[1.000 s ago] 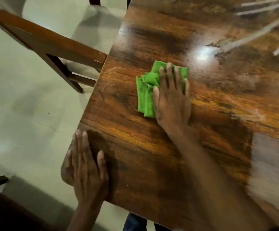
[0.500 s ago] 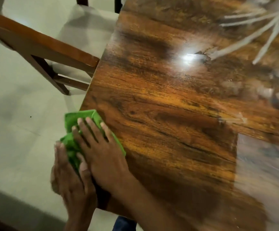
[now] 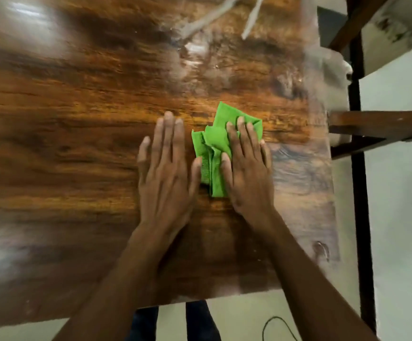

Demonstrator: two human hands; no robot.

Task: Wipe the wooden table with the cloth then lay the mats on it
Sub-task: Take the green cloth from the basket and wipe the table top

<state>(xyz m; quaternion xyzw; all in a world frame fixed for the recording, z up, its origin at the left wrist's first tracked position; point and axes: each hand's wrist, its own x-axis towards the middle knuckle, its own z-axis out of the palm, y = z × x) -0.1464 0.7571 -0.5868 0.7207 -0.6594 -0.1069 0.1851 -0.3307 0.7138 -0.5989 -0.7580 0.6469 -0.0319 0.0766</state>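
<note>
the right hand (image 3: 245, 168) lies flat, fingers spread, pressing the crumpled green cloth (image 3: 216, 148) onto the table (image 3: 77, 124) near its right edge. the left hand (image 3: 165, 168) lies flat, empty, touching the cloth's left side.

A home dining area: glossy wooden table (image 3: 101, 124), wooden chair (image 3: 377, 124), pale tiled floor (image 3: 397, 193).

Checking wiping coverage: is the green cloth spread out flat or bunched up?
Bunched. The green cloth lies in overlapping folds on the wooden table, under the flat right hand.
</note>
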